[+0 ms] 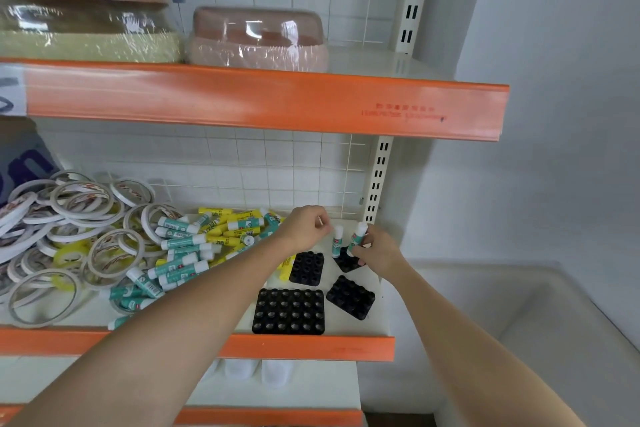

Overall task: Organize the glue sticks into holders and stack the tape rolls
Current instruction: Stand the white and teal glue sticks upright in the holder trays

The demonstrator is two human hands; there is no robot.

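- On the middle shelf (pixel 363 329), at its left end, a loose pile of tape rolls (pixel 69 236) lies scattered (white rims mostly, a few yellow), none of them stacked.
- Just right of the rolls, a heap of glue sticks (pixel 194 246) in teal-and-white and yellow lies on its side, reaching toward the far grid wall.
- Near the shelf's front edge sits the largest black holder (pixel 289 311), its sockets bare.
- Beyond it, a smaller black holder (pixel 307 269) lies beside a yellow stick.
- Above that holder, the left hand (pixel 304 227) hovers with fingers curled in, thumb and forefinger pinched together; whether they hold anything I cannot tell.
- Right of that hand, 1 upright glue stick (pixel 337 241) stands in the far-right holder (pixel 346 262).
- Further right, the right hand (pixel 375 250) pinches a second, tilted glue stick (pixel 357 236) over this same holder.
- Nearer, a 4th tilted holder (pixel 350 296) lies bare.
- Up on the higher shelf, wrapped pink tubs (pixel 258 38) sit.
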